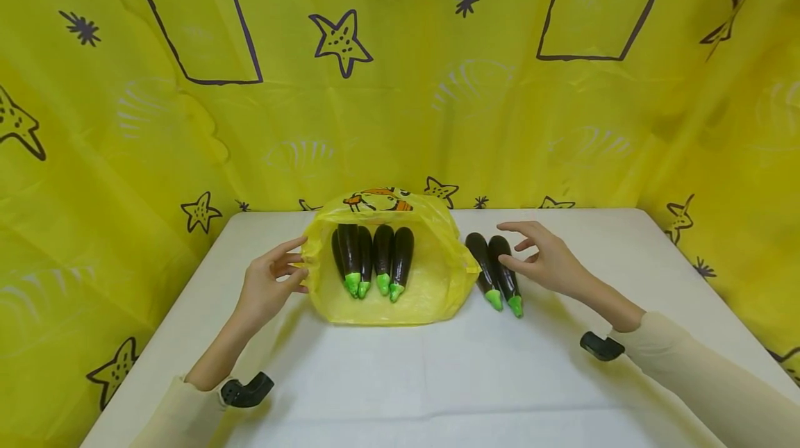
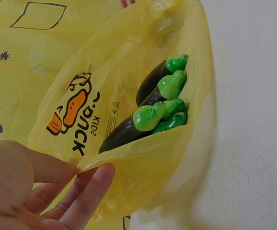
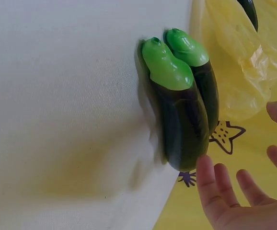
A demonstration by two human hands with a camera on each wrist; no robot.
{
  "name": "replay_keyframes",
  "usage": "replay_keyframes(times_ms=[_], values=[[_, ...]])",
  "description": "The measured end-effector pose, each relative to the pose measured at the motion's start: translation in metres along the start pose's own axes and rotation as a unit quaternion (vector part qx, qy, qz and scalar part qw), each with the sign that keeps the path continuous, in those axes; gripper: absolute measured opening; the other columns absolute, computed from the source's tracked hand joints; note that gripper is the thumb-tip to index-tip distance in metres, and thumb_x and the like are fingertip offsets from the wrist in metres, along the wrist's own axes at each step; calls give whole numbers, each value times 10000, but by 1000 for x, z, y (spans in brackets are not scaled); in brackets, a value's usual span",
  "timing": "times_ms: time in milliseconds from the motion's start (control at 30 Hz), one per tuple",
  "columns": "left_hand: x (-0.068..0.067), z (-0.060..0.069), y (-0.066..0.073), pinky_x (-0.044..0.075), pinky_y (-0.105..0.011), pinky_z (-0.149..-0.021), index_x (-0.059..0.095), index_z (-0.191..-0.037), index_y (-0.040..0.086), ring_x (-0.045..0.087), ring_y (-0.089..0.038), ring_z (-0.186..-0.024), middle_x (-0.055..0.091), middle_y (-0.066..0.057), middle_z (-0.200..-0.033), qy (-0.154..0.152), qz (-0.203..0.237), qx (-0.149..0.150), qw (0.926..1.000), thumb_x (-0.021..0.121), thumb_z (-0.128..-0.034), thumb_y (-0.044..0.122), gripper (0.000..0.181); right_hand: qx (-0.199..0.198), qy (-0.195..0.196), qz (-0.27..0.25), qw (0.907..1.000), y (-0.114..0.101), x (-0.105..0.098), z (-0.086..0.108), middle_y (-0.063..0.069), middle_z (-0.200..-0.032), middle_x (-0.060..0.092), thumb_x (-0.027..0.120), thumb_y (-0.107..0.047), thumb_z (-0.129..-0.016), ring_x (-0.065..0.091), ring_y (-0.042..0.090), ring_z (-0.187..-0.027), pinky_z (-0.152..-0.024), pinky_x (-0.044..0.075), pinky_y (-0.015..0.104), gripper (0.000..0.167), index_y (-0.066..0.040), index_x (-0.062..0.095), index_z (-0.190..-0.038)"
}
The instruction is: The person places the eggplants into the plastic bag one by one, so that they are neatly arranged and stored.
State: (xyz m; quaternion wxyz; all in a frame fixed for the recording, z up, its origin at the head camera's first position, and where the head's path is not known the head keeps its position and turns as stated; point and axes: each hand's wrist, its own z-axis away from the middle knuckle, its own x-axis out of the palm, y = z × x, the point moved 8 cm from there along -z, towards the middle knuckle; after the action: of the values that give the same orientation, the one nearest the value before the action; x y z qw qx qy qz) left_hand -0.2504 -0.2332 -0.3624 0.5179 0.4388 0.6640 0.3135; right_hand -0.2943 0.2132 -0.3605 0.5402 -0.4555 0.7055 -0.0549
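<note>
A yellow plastic bag (image 1: 431, 295) lies on its side with its mouth facing me. Inside it are several dark eggplants (image 1: 403, 253), their green stem ends (image 2: 149, 117) pointing out. My left hand (image 1: 265, 288) pinches the left edge of the bag's mouth between thumb and fingers. To the right of the bag, two more eggplants (image 1: 505, 271) lie side by side, green ends toward me. My right hand (image 1: 550, 260) is at the right one, thumb and fingers spread and holding nothing. In the right wrist view, a fingertip (image 3: 204, 165) is at its dark end; contact is unclear.
Everything lies on a white table (image 1: 387, 378). A yellow curtain (image 1: 400, 121) printed with stars and shells hangs behind and along both sides. Each sleeve carries a black wrist device (image 1: 246, 391).
</note>
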Motion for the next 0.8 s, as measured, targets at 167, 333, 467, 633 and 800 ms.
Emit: replay_keyframes(times_ms=[167, 333, 467, 633, 800], values=[[0, 0, -1, 659, -452, -663, 572, -1456, 46, 728, -216, -884, 695, -270, -1158, -2, 20, 10, 10000, 689, -909, -120, 584, 564, -478, -122, 9972, 13, 5, -1, 218, -1440, 510, 750, -176, -956, 671, 395, -1009, -741, 622, 343, 517, -60, 562, -1423], [1, 0, -1, 658, -452, -661, 568, -1458, 37, 730, -215, -877, 696, -272, -1154, -20, 24, 54, 10000, 687, -909, -123, 584, 1062, -973, -235, 9893, 23, 12, 0, 245, -1476, 474, 744, -235, -965, 648, 373, -1024, -713, 597, 321, 549, -58, 544, -1445], [1, 0, -2, 659, -447, -661, 566, -1458, 35, 729, -205, -871, 698, -268, -1149, -30, 17, 78, 10000, 685, -908, -126, 585, 1327, -1298, -371, 9819, 28, 18, 0, 293, -1485, 437, 746, -228, -962, 661, 314, -946, -666, 580, 303, 576, -60, 523, -1465], [1, 0, -2, 658, -455, -661, 569, -1454, 31, 730, -208, -875, 699, -269, -1144, -38, 16, 99, 9999, 683, -910, -126, 577, 1543, -1672, -662, 9715, 33, 25, 1, 367, -1536, 325, 722, -171, -972, 671, 237, -734, -621, 565, 289, 615, -32, 462, -1511], [1, 0, -4, 658, -460, -665, 568, -1458, 38, 732, -214, -887, 698, -267, -1154, -53, 3, 73, 10000, 683, -913, -120, 579, 1741, -1851, -965, 9624, 38, 29, 3, 384, -1530, 291, 702, -106, -973, 673, 246, -699, -633, 600, 315, 632, -18, 422, -1533]])
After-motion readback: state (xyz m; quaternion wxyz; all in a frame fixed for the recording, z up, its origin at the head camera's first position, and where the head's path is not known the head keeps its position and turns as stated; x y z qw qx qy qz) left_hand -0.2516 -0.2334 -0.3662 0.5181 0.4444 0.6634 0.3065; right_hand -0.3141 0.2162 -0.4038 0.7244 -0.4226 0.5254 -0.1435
